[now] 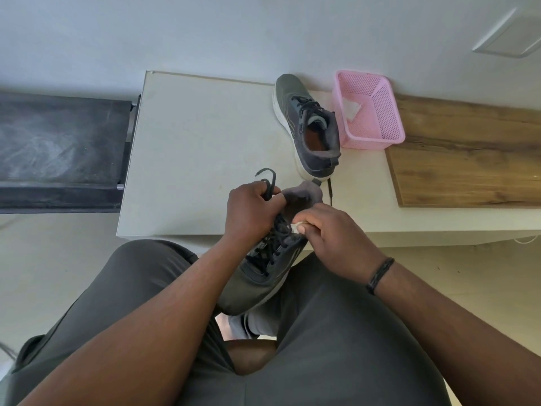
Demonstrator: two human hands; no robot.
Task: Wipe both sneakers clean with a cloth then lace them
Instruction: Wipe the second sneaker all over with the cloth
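Note:
A grey sneaker (257, 276) with black laces is held over my lap, toe towards me. My left hand (251, 212) grips its collar and the loose black lace ends (268, 178) that stick up. My right hand (333, 230) pinches a small white cloth (295, 227) against the sneaker's upper near the eyelets. The second grey sneaker (307, 127) stands on the white table (199, 159) with its toe pointing away, laced, and one lace tip trailing behind its heel.
A pink plastic basket (371, 112) with a white cloth inside stands right of the second sneaker. A wooden board (468, 159) lies on the table at the right. A dark treadmill belt (58, 148) is to the left. My legs fill the foreground.

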